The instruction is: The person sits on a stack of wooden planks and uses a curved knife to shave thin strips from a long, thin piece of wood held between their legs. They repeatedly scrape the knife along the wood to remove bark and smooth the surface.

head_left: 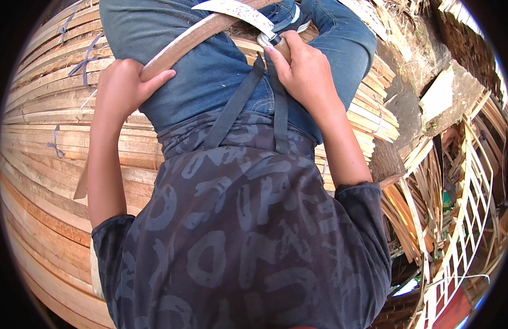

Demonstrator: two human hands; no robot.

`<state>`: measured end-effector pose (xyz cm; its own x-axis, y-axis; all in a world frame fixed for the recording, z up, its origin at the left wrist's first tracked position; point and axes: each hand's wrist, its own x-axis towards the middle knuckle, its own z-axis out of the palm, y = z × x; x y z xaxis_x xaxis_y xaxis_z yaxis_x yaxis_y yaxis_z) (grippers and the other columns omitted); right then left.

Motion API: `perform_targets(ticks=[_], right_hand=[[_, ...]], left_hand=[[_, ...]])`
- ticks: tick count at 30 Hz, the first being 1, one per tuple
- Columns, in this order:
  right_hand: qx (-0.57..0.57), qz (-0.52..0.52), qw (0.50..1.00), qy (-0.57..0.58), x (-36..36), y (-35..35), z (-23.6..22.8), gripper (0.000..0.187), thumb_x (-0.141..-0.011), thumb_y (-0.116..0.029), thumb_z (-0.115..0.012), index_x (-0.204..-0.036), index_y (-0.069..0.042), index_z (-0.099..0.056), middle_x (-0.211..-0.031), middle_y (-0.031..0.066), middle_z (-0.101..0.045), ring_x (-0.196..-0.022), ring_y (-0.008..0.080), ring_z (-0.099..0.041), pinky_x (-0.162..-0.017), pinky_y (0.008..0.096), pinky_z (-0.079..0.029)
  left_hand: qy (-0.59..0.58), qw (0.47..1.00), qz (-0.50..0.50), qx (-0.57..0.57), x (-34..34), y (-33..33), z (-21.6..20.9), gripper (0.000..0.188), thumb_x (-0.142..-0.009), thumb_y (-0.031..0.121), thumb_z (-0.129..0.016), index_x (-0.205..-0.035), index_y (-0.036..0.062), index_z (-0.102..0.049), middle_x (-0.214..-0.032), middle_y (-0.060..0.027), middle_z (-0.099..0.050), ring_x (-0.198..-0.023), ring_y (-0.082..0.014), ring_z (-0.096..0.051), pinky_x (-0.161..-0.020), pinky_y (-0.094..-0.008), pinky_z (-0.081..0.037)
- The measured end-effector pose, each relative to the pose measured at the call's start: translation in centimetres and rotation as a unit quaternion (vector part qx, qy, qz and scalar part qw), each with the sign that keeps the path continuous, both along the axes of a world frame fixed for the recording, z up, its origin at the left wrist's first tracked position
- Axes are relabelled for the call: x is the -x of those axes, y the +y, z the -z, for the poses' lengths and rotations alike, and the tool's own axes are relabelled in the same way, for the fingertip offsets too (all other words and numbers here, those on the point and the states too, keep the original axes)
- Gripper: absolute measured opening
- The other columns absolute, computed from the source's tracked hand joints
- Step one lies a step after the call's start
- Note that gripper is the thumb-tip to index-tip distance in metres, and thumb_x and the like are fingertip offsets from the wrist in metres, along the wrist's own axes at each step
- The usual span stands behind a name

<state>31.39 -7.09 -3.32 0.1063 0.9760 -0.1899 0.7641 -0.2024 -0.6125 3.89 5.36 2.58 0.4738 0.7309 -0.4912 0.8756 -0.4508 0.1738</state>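
across the lap: a long, flat wooden strip [198,40] slants over blue jeans [188,90], near end at the left thigh, far part reaching up toward the top edge of view.
left hand [122,82]: closed around the strip's near end, thumb laid out toward the thigh.
right hand [306,66]: wrapped around the handle of a sickle [240,10]; its curved, pale blade crosses over the strip, though i cannot tell whether the edge touches wood.
strip's feel: probably light and fairly stiff, with some spring along its length; dry wood should not slip much, but splinters seem likely.
best hold: the near end, well apart from the blade; the sickle by its handle only.
in the way: both thighs sit close under the blade, and dark straps [235,104] hang between the forearms.
left side: stacked timber [95,141] bound with blue ties [84,61].
right side: a wood block [386,160] and loose slats [410,225].
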Motion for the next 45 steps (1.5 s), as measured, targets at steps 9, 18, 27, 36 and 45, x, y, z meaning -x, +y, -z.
perform_targets(ticks=[9,18,27,36,45], right_hand=[[-0.034,0.121,0.992,0.020,-2.8,1.6,-1.4,0.033,-0.092,-0.034,-0.062,-0.091,-0.002,-0.061,-0.066,0.0201,-0.063,-0.064,0.0412,-0.063,-0.057,0.0435,-0.050],[0.021,0.144,0.985,-0.093,-5.9,2.6,-1.1,0.044,-0.093,-0.043,-0.058,-0.085,0.000,-0.062,-0.067,0.0226,-0.060,-0.065,0.0422,-0.060,-0.061,0.0433,-0.047],[0.043,0.094,0.990,-0.095,-4.3,3.0,-3.3,0.046,-0.094,-0.043,-0.057,-0.082,0.001,-0.060,-0.064,0.0228,-0.058,-0.064,0.0428,-0.059,-0.059,0.0451,-0.046],[0.071,0.137,0.979,-0.133,-6.8,3.2,-2.5,0.048,-0.094,-0.045,-0.056,-0.079,0.002,-0.059,-0.066,0.0235,-0.060,-0.068,0.0437,-0.061,-0.063,0.0460,-0.048],[0.058,0.133,0.978,-0.149,-8.2,3.1,-1.5,0.048,-0.094,-0.045,-0.055,-0.082,0.001,-0.060,-0.067,0.0237,-0.060,-0.068,0.0438,-0.061,-0.064,0.0463,-0.048]], left_hand=[[-0.028,0.995,0.045,-0.084,0.2,-1.7,0.5,0.063,-0.079,0.055,-0.070,-0.052,-0.0012,-0.058,-0.045,-0.0184,-0.050,-0.042,-0.0354,-0.053,-0.046,-0.0414,-0.043],[-0.030,0.991,0.069,-0.112,0.8,-2.1,0.9,0.059,-0.082,0.053,-0.068,-0.053,0.0029,-0.061,-0.044,-0.0150,-0.052,-0.040,-0.0309,-0.054,-0.042,-0.0376,-0.043],[-0.028,0.989,0.073,-0.129,0.6,-2.4,0.9,0.057,-0.082,0.052,-0.069,-0.052,0.0044,-0.059,-0.042,-0.0129,-0.048,-0.038,-0.0305,-0.052,-0.040,-0.0380,-0.041],[-0.042,0.984,0.091,-0.148,0.5,-2.5,0.9,0.056,-0.082,0.051,-0.069,-0.052,0.0053,-0.058,-0.042,-0.0119,-0.049,-0.037,-0.0294,-0.051,-0.039,-0.0375,-0.040],[-0.041,0.985,0.082,-0.146,0.4,-2.5,0.8,0.055,-0.081,0.050,-0.069,-0.053,0.0049,-0.059,-0.043,-0.0118,-0.049,-0.038,-0.0296,-0.051,-0.040,-0.0378,-0.040]])
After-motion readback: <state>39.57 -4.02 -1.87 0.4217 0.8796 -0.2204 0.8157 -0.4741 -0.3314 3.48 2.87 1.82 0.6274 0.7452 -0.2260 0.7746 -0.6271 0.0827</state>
